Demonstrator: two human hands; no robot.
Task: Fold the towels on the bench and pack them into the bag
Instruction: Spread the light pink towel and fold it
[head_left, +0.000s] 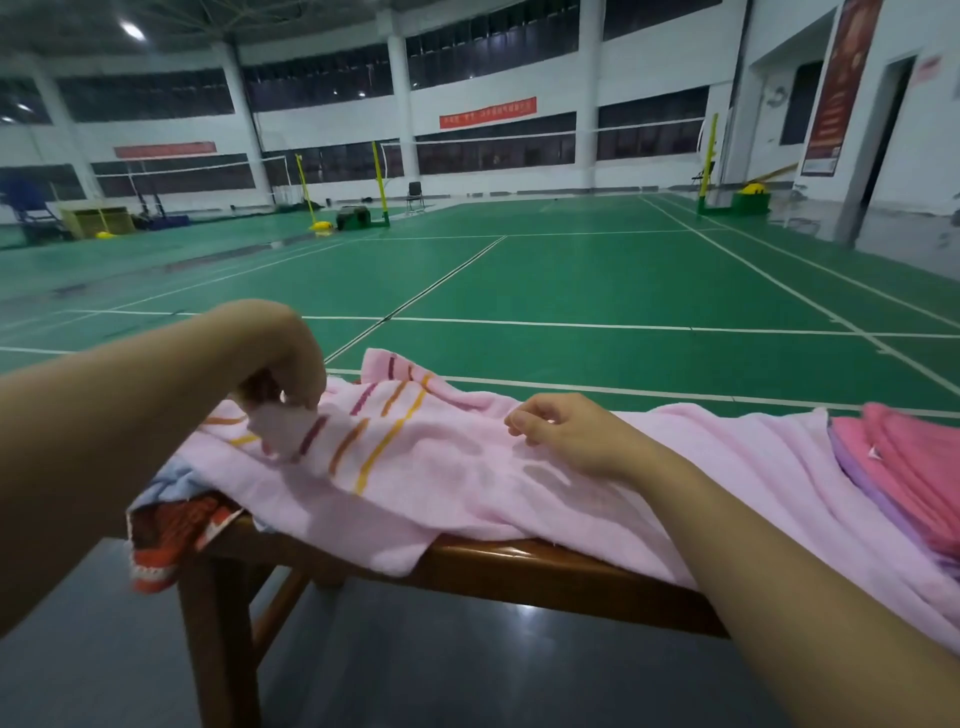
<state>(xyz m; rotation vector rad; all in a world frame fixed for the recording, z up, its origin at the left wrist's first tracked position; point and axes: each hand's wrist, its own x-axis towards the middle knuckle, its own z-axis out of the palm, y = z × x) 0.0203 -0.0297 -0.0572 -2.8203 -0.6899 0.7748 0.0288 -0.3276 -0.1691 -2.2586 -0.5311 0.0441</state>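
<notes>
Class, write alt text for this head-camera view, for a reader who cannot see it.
A person's left hand pinches a corner of a pink striped towel spread over a wooden bench, while the right hand rests on the towel. Pink folded cloth lies at the bench's right end, and a green badminton court stretches beyond.

A pale pink towel with maroon, orange and yellow stripes lies spread along a wooden bench, one edge hanging over the front rail. The left hand pinches a lifted corner of this towel at its striped end. The right hand rests on the towel near its middle, fingers loosely curled. A red patterned cloth hangs off the bench's left end, beneath the pink towel. Folded deep-pink and purple towels sit stacked at the right. A green badminton court lies beyond.
</notes>
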